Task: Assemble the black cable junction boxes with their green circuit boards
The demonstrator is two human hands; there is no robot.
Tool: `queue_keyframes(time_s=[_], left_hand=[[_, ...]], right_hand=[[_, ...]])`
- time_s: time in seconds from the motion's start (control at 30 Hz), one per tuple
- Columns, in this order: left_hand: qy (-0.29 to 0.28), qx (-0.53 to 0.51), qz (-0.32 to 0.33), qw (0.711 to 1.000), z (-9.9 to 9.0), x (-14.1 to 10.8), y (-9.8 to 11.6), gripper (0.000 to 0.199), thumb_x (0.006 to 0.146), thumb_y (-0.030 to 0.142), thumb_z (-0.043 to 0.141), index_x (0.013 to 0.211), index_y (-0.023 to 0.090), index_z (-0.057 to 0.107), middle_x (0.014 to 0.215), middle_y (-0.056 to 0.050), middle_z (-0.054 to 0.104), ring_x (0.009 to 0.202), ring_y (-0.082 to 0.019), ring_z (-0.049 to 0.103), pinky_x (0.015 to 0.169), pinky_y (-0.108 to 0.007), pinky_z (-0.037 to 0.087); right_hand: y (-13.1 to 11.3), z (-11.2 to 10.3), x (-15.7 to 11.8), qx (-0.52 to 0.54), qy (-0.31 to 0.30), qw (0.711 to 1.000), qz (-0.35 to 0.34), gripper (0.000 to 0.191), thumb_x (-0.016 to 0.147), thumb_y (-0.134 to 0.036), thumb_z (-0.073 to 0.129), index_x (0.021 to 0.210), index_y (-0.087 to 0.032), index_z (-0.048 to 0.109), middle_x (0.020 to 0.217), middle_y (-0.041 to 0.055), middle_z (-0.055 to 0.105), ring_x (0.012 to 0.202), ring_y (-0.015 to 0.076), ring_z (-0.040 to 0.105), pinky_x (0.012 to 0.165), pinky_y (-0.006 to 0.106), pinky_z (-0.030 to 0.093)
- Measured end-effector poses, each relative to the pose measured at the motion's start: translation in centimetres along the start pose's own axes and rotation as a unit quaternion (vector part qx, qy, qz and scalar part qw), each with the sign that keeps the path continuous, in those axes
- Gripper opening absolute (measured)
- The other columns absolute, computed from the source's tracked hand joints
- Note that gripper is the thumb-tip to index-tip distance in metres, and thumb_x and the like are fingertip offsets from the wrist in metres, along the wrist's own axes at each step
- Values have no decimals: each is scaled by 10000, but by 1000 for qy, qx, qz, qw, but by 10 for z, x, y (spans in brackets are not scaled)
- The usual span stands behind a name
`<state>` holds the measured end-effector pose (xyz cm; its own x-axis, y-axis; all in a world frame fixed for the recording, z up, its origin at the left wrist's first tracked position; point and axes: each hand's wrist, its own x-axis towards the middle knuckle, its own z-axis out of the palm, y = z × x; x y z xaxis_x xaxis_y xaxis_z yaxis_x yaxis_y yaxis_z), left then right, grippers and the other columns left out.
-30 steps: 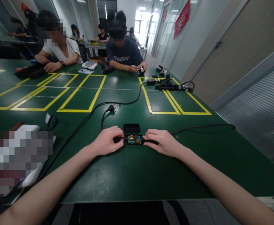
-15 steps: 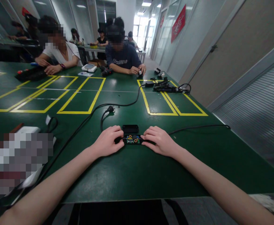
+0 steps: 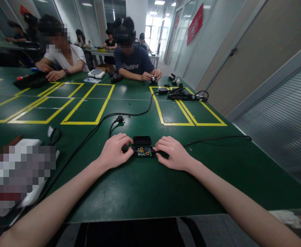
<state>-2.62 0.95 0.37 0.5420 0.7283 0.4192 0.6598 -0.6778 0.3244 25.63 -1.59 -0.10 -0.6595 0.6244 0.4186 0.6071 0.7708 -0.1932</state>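
Two bare arms (image 3: 78, 188) reach over the near edge of a smooth green table (image 3: 130, 195). Take the small, open, black rectangular plastic case (image 3: 144, 156) between the hands as the clock's centre, with 12 straight ahead. It lies flat, showing a green circuit board (image 3: 141, 153) with copper-coloured ring coils. At 9 o'clock, the left hand (image 3: 116, 149) has its thumb and forefinger parted beside the case's end; whether the other fingers grip anything is hidden. At 3 o'clock, the right hand (image 3: 173, 152) curls its fingers over the case's other end, where a thin black cable (image 3: 217, 138) runs out beyond it; how firmly they close I cannot tell. Just beyond, at 12, sits a shallow black plastic shell (image 3: 142, 140). Between 10 and 11 lies a black pronged plug (image 3: 120, 119). Farther out, yellow tape rectangles (image 3: 80, 122) mark the tabletop, and at 1 a tangled bundle of black cables (image 3: 181, 95) lies across some of them. Across the table, near 12, a person in a dark blue shirt (image 3: 132, 61) handles a small black-and-white object (image 3: 153, 79)
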Motion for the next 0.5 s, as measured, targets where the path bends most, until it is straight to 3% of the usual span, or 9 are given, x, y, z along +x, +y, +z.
queue_keyframes(time_s=[0.13,0.2,0.3,0.5], left_hand=[[-32,-13,4,999,1,-1,-2,405,902,439,671,1221,191,692,1007,-65,688,916,-249,640,844,-408,530],[-60,-13,22,998,4,-2,-1,509,863,528,738,1245,193,702,1102,-92,680,988,-277,639,896,-449,531],[-74,-17,28,997,8,-2,1,462,866,495,763,1222,203,724,1115,-91,677,1023,-277,635,915,-450,530],[-74,-28,48,996,8,-2,2,412,880,438,775,1211,195,745,1090,-87,683,1002,-265,636,891,-437,531]], right_hand=[[3,10,0,-3,7,997,75,377,1004,-319,584,1342,-178,672,1223,152,721,1073,292,627,899,474,517],[4,15,0,-4,-8,996,86,449,1020,-361,578,1440,-208,625,1399,162,654,1229,328,585,1019,553,490],[6,18,-1,27,-11,995,98,361,1051,-329,528,1361,-242,693,1400,135,668,1263,313,596,1070,574,474],[9,18,2,133,46,979,150,217,1018,-277,595,1104,-261,794,1244,97,726,1141,259,686,995,464,554]])
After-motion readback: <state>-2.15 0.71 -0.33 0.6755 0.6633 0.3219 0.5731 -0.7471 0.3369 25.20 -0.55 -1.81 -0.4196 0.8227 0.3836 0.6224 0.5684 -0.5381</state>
